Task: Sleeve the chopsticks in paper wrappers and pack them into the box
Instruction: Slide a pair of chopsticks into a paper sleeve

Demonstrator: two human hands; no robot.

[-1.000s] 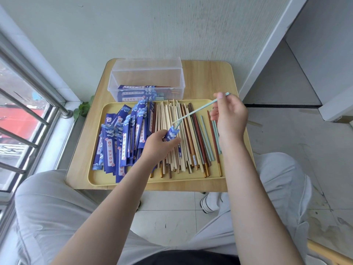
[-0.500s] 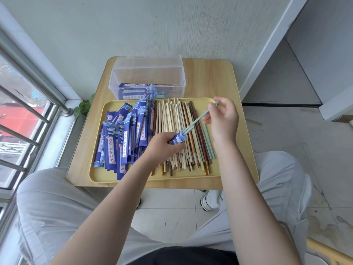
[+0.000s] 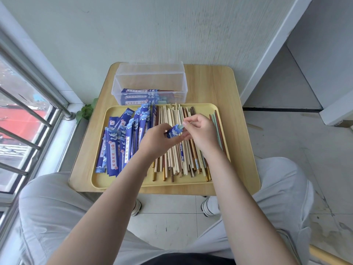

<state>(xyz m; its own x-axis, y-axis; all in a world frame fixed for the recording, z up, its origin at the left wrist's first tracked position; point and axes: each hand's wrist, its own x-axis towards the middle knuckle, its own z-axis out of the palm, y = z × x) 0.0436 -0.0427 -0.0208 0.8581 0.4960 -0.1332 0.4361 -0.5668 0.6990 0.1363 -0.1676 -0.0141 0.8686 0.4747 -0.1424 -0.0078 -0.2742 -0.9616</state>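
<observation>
Head view: the pair of pale teal chopsticks (image 3: pixel 181 126) sits almost wholly inside the blue cloud-printed paper wrapper (image 3: pixel 173 132), only its blunt end showing at the sleeve's mouth, above the middle of the tray.
Change: a second ago most of the teal pair stood out of the sleeve, slanting up to the right; half a second ago about half was in; now only a stub remains and the two hands have closed to nearly touching.
Meaning: the sleeving of this pair looks all but finished, and the likely next step is carrying it to the box.
Left hand (image 3: pixel 157 140): fingers and thumb curled round the wrapper, holding it steady.
Right hand (image 3: pixel 201 132): fingertips pinched on the exposed teal end, at the mouth of the sleeve.
Loose chopsticks (image 3: pixel 172 155): a spread of pale wood, brown and teal sticks lying lengthwise on the right half of the tray, under both hands.
Empty wrappers (image 3: pixel 122 142): a heap of blue sleeves on the tray's left half.
Yellow plastic tray (image 3: pixel 122 183): rests on the small wooden table (image 3: pixel 214 87), near edge toward the person.
Clear plastic box (image 3: pixel 150 81): stands just behind the tray with its lid open, a few sleeved pairs already lying along its bottom.
Progress: judging by the many bare sticks, the task is at an early stage.
</observation>
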